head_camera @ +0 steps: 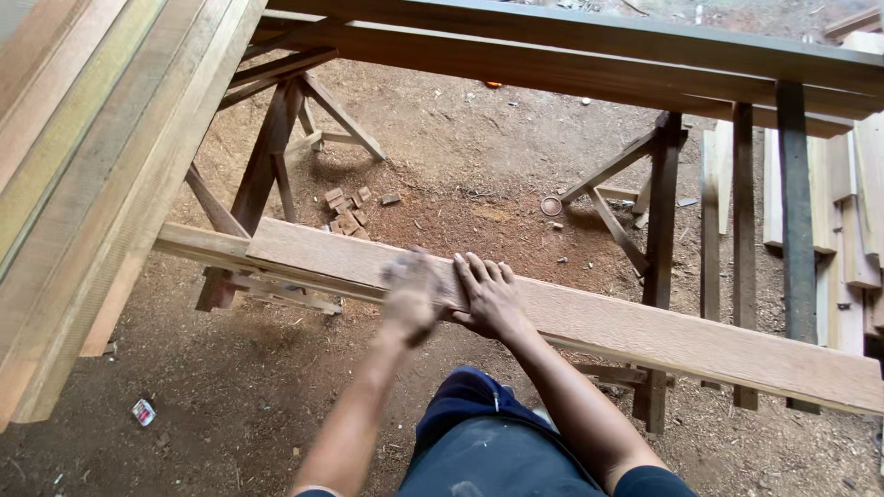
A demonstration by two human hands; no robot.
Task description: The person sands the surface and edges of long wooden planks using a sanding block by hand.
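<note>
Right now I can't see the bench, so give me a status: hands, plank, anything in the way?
Left hand blurred on the plank, grip unclear. Right hand flat on it, fingers spread. Plank lies across a sawhorse. Nothing on its top.

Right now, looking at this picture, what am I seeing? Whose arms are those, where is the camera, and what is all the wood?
There is no machine here: a person wears a camera on the head, and it looks down at their own two arms and dark trousers. Both hands rest on a long wooden plank that runs across the view. The right hand lies flat on it, fingers spread. The left hand is blurred beside it, so whether it grips anything is unclear. The plank seems to rest on wooden trestles. More planks lie stacked at the left and along the top. Below is a dirt floor with sawdust and small wood offcuts.
</note>
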